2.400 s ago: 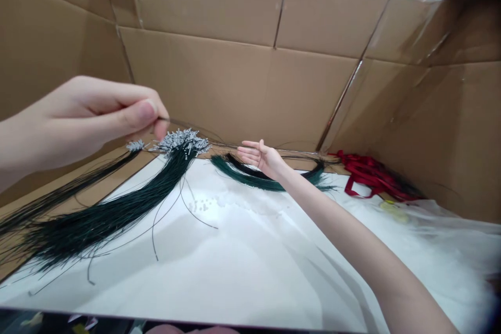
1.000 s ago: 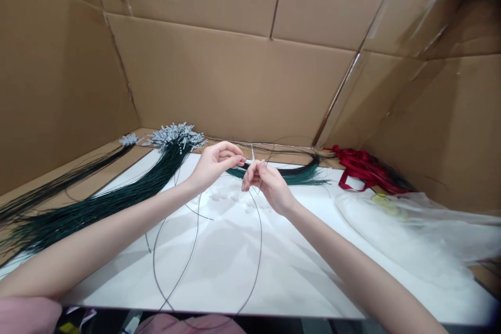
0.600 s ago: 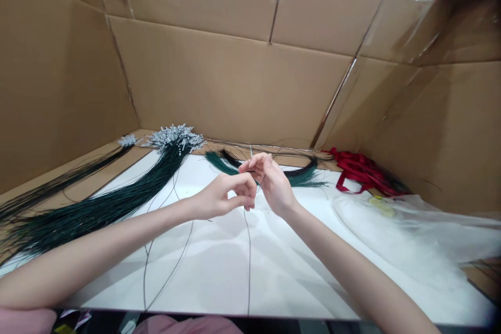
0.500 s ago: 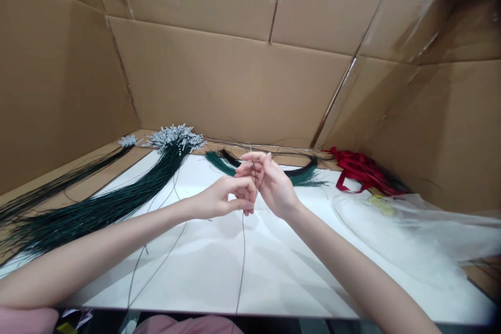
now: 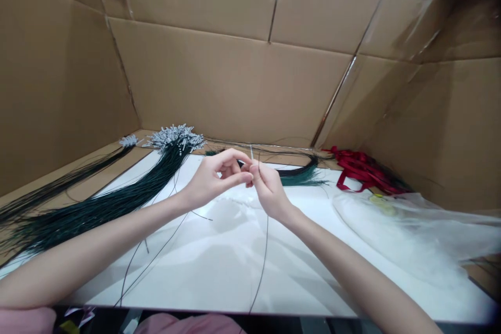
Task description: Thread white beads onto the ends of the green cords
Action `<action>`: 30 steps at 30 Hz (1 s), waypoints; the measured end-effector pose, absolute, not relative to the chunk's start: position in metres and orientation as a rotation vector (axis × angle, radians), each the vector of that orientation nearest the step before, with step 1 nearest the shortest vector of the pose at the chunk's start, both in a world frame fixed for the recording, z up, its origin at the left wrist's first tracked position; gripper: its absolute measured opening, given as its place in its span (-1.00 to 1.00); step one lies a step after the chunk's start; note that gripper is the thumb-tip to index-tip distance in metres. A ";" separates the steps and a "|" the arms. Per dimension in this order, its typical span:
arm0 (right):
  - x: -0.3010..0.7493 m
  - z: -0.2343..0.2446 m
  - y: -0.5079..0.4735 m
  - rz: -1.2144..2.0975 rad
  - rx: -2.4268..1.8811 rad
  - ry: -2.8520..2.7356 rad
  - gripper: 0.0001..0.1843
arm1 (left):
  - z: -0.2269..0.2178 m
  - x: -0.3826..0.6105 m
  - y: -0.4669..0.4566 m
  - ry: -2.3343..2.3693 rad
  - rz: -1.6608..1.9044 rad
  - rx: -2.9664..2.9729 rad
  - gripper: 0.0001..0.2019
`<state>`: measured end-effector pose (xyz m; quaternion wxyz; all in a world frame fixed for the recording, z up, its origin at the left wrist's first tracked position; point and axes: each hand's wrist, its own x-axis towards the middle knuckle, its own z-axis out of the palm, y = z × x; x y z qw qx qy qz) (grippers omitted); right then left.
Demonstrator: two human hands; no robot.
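Over the middle of the white board, my left hand [image 5: 213, 177] and my right hand [image 5: 273, 190] meet at their fingertips. Both are closed in a pinch around a thin dark wire [image 5: 266, 250]. Its pale tip [image 5: 251, 151] pokes up above the fingers, and a long tail hangs below my right hand towards the board's near edge. Fingers cover the exact spot where the wire is held. More loose dark wires [image 5: 168, 240] run beneath my left forearm.
At left lies a thick bundle of dark green wires [image 5: 129, 190] with white beaded tips [image 5: 176, 137], beside a smaller bundle [image 5: 78, 177]. Curved green and black wires [image 5: 301, 175] lie behind my hands. Red ribbon [image 5: 358, 167] and a clear plastic bag [image 5: 407, 235] are at right. Cardboard walls [image 5: 219, 83] surround the board.
My left hand has risen to the fingertips of the right. My right fingers, loosely spread before, have closed into a pinch. The wire's hanging tail has shifted right.
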<state>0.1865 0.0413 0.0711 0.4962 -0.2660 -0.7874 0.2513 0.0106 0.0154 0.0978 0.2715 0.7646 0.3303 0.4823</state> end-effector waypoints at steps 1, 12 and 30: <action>0.185 0.069 0.041 0.549 -0.650 -1.945 -0.47 | 0.096 0.012 0.015 0.892 1.303 2.058 -0.77; 0.182 0.060 0.041 0.317 -0.636 -2.079 -0.61 | 0.096 0.012 0.016 0.894 1.377 2.083 -0.82; 0.190 0.058 0.039 0.258 -0.426 -1.968 -0.62 | 0.104 0.000 0.032 0.893 1.483 1.733 -0.80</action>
